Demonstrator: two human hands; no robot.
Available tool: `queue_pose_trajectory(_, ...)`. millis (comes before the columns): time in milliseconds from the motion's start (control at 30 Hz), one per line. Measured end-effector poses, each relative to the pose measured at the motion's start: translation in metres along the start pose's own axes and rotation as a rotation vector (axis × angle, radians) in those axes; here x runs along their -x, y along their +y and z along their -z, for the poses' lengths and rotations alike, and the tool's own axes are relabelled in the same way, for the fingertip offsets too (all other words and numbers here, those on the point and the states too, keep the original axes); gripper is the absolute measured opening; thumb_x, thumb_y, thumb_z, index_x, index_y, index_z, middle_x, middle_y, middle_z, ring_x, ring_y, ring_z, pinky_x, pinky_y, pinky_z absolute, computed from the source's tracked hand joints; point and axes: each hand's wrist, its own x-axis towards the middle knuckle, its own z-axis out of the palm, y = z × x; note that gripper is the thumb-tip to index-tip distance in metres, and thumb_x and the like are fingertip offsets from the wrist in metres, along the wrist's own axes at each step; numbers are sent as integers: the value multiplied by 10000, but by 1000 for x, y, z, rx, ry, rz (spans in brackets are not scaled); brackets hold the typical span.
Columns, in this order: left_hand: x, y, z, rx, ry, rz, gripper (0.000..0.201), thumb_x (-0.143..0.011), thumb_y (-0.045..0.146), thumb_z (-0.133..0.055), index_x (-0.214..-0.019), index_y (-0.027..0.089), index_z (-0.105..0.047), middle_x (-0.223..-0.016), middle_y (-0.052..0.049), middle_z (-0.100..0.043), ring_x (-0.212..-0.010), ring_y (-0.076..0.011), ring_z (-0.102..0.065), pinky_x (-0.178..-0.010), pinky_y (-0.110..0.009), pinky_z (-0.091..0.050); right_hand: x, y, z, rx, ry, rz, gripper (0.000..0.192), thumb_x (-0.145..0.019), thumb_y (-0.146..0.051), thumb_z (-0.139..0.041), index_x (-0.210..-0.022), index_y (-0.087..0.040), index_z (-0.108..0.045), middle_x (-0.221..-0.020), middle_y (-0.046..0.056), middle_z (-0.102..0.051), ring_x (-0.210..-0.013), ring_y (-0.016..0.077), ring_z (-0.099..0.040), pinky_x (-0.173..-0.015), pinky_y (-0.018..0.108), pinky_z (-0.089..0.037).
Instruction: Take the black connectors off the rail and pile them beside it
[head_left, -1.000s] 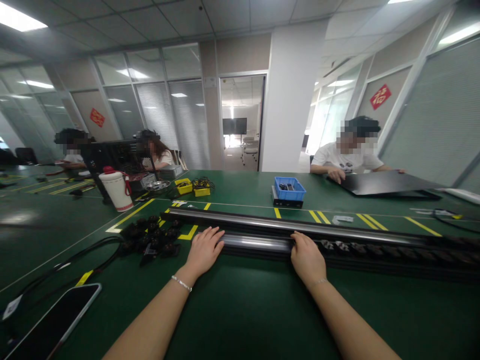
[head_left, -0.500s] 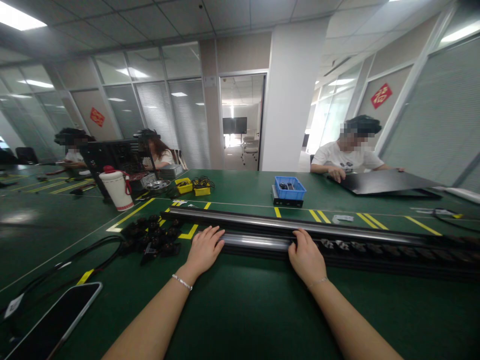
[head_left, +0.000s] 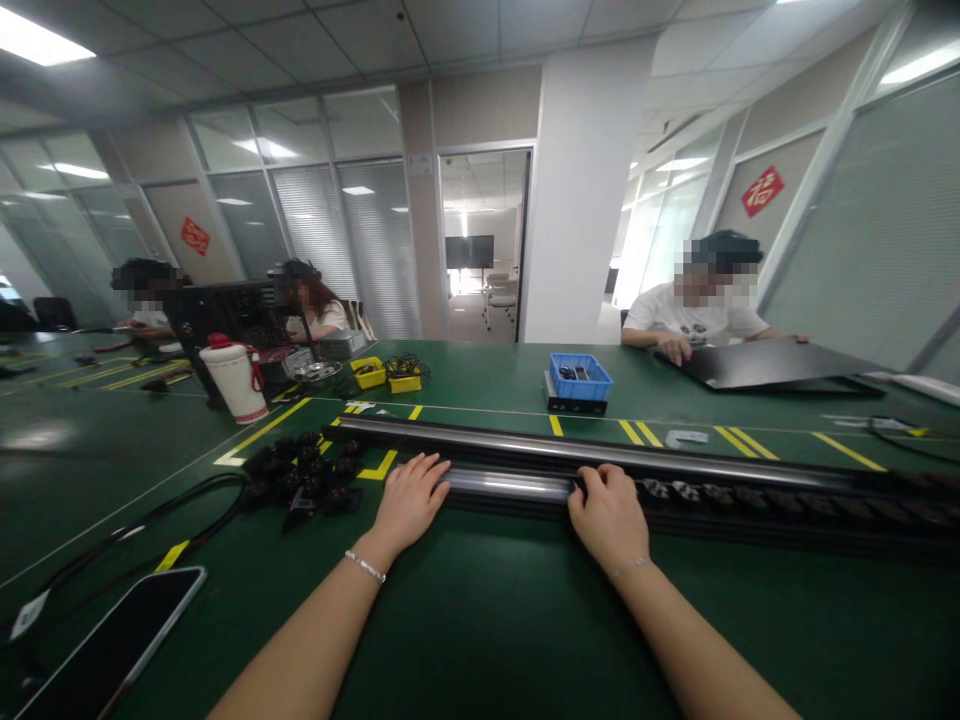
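A long dark rail with a shiny metallic channel (head_left: 510, 485) lies across the green table in front of me. My left hand (head_left: 411, 500) is closed over its left end, fingers curled across the top. Further right, my right hand (head_left: 609, 512) grips the same rail with bent fingers; its fingertips and any small piece under them are partly hidden. Right of that hand, a row of small dark parts (head_left: 720, 497) sits along the rail. Just behind lies a second long rail (head_left: 487, 437), roughly parallel. A pile of small black parts (head_left: 304, 475) is left of my left hand.
A phone (head_left: 112, 640) and black cables (head_left: 187, 490) lie at left. Behind them stand a white cup (head_left: 234, 380) and an open computer case (head_left: 225, 320). A blue bin (head_left: 580, 376) and yellow trays (head_left: 405, 380) stand farther back. A person across holds a dark panel (head_left: 780, 365).
My right hand has shifted slightly left along the near rail, its fingers more bent. My left hand stays at the rail's left end.
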Motion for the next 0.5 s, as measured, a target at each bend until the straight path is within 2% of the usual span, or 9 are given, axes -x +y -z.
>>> queue_pose_trajectory(167, 0, 0, -1, 7, 3, 3, 407, -913, 427, -300, -1244, 296, -496, -1327, -18, -492, -1251, -233, -385, -994, -457, -322, 3, -2, 1, 13, 9, 32, 260, -771, -201, -479, -1002, -170, -594, -991, 109, -509, -825, 209, -476, -726, 334, -427)
queue_pose_trajectory(500, 0, 0, 1, 14, 4, 8, 405, -909, 434, -303, -1240, 310, -500, -1324, -15, -495, -1246, -234, -393, -991, -459, -329, 5, -9, 0, -62, 19, 82, 329, -768, -188, -456, -1086, -167, -537, -1030, 111, -516, -865, 214, -506, -765, 340, -434)
